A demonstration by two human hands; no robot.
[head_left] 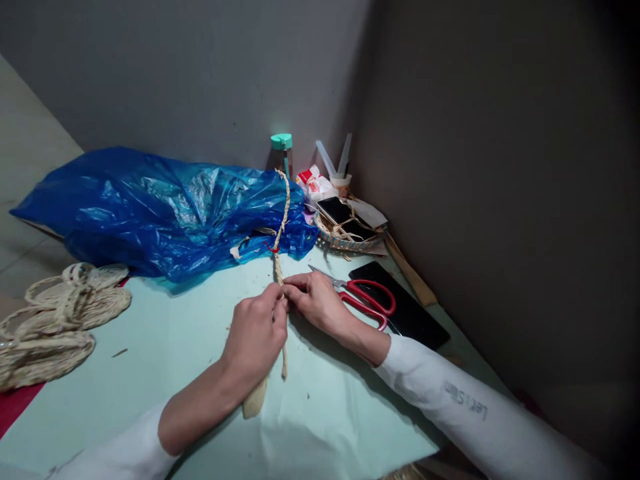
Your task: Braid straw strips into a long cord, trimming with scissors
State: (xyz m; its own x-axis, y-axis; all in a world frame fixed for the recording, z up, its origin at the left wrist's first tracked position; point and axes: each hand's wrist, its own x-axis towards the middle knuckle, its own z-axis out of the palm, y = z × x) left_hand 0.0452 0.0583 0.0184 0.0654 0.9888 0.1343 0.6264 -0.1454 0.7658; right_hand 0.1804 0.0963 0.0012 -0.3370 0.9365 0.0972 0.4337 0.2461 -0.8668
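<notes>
A pale braided straw cord (pixel 285 212) runs from the blue plastic bag down to my fingers, with a red tie (pixel 273 249) around it partway. My left hand (pixel 257 323) pinches the cord near its lower part. Right beside it, the fingertips of my right hand (pixel 315 300) are closed on the same cord. Below my hands a loose straw end (pixel 285 363) hangs out. A flat wooden piece (pixel 255 400) lies partly hidden under my left wrist. Red-handled scissors (pixel 367 297) rest just right of my right hand.
The blue plastic bag (pixel 165 207) fills the back left. Woven straw sandals (pixel 75 307) lie at the left edge. Under the scissors is a black flat object (pixel 405 307). A basket (pixel 350 241) with a phone (pixel 335 210), a cup (pixel 341 185) and a green-lidded bottle (pixel 281 142) stand by the wall.
</notes>
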